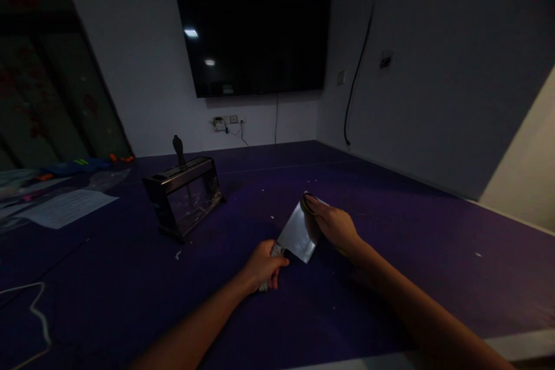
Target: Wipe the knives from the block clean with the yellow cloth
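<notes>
A cleaver point(297, 234) with a broad, shiny blade is held in front of me, tilted above the purple surface. My left hand point(265, 266) is closed around its patterned grey handle. Against the far end of the blade, my right hand point(332, 221) presses a dark sponge point(308, 204) with a yellowish edge. The right fingers lie over the sponge and partly hide it. To the left stands a black knife block point(186, 176) with clear sides, and a dark handle point(178, 149) sticks up from its top.
Small white scraps point(177, 255) dot the purple surface point(243, 208). Papers point(69, 207) and plastic bags lie at the left, and a white cable point(40, 313) curls at the near left. A large television point(260, 43) hangs on the wall behind, above sockets.
</notes>
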Tool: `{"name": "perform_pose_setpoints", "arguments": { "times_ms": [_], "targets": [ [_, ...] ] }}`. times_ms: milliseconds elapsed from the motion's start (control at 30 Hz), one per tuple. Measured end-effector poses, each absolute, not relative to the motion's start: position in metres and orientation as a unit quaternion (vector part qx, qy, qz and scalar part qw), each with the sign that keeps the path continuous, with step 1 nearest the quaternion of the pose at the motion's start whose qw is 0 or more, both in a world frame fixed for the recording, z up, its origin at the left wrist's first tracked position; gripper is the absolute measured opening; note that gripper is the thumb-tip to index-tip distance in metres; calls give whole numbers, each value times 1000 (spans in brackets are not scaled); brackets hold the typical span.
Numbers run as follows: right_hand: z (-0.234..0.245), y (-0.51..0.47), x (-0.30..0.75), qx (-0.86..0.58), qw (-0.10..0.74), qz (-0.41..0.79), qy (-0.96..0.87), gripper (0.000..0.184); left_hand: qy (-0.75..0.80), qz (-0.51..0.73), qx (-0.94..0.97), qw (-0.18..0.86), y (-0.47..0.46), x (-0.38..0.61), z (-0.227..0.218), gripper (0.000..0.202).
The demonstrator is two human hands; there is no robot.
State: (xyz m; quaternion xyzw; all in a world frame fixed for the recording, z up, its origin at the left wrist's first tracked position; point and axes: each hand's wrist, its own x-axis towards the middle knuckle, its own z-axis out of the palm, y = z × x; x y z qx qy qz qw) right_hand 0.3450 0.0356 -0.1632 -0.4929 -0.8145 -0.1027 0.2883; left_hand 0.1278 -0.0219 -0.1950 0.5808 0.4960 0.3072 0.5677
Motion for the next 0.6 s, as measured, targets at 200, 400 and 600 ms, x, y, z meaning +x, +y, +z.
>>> {"name": "perform_pose_setpoints", "arguments": {
  "times_ms": [200, 400, 600],
  "targets": [
    [-168, 45, 362, -537, 342, -110, -763, 45, 496, 299, 591, 561, -22, 128, -195, 11],
    [-173, 47, 365, -540, 395, -118, -734, 43, 507, 342, 558, 560, -24, 128, -200, 15],
    [-180, 45, 361, -537, 414, -120, -726, 39, 569, 450, 578, 374, -8, 98, -160, 18]
  ]
}}
